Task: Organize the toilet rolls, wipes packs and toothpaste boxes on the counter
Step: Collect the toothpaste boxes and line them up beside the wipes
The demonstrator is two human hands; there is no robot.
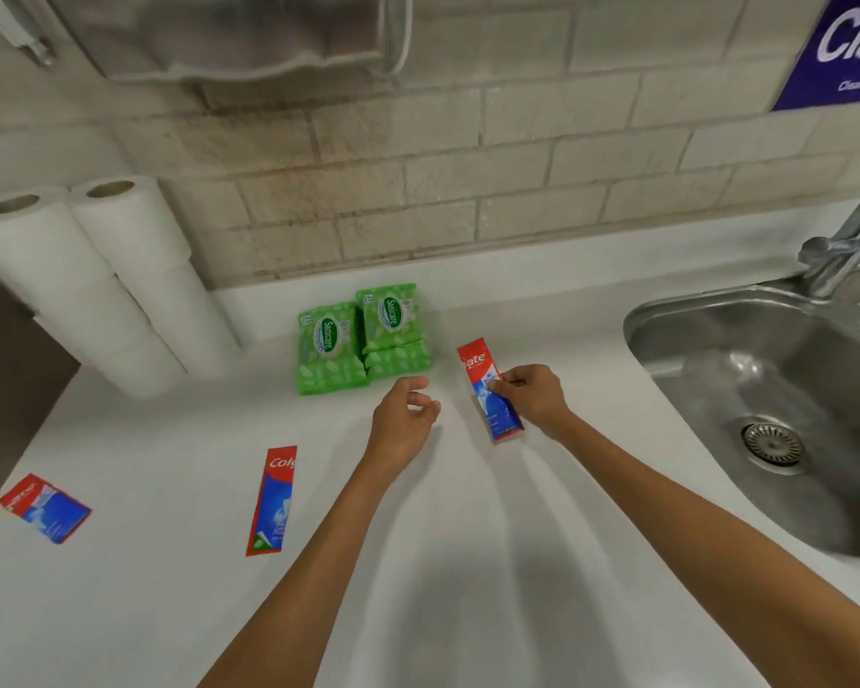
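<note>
While the toilet rolls (95,280) stand stacked in two columns against the wall at the far left and the green Sanicare wipes packs (363,340) sit side by side in two piles just to their right, the toothpaste boxes are the part not yet sorted. The right hand (532,394) is clamped on one Colgate toothpaste box (492,389), thumb and fingers pinching its right edge near the middle. That box lies lengthwise on the white surface (443,563), just right of the wipes and left of the steel sink (765,389); whether it is fully resting or slightly lifted I cannot tell. The left hand (408,414) hovers empty, fingers loosely curled and apart, near the wipes' near edge.

Two more boxes lie well apart from the rest: a second toothpaste box (271,501) near the middle-left, and a third toothpaste box (46,508) skewed at the near-left edge.

The step in hand looks like settling the first box into place beside the wipes. The next move likely calls for squaring it parallel to the packs, then reaching left for the other boxes.
</note>
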